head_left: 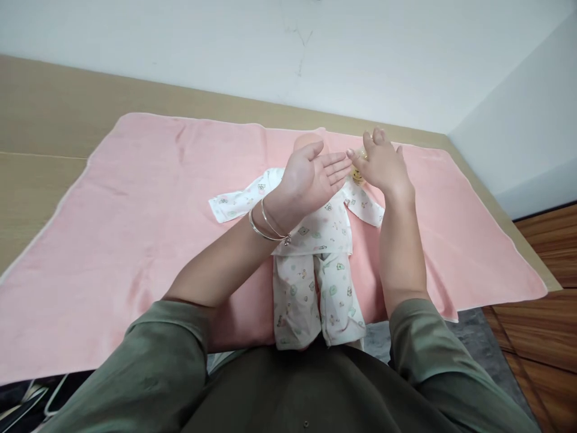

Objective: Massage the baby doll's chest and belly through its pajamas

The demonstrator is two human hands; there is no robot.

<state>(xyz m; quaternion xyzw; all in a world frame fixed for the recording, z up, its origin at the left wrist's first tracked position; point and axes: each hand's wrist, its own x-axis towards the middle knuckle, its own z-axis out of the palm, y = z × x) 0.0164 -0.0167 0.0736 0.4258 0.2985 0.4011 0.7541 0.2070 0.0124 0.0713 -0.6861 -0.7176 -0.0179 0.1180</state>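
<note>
My left hand (319, 174) is open, palm up, its fingers stretched to the right over the chest of a baby doll. Just right of its fingertips hovers my right hand (383, 163), back up, with its fingers spread. A small bottle with a yellow label (357, 175) shows partly behind my right thumb; whether the hand touches it I cannot tell. The doll wears a white printed top (331, 225) and matching trousers (295, 300). Its head (307, 140) is mostly hidden behind my left hand. One sleeve (234, 203) reaches out to the left.
Under the doll a pink blanket (148, 210) covers much of the wooden table (40, 120). A white wall (225, 54) stands behind the table. Wood-grain panels (541, 337) are at the lower right. Dark items with pale cords (40, 400) lie at the lower left.
</note>
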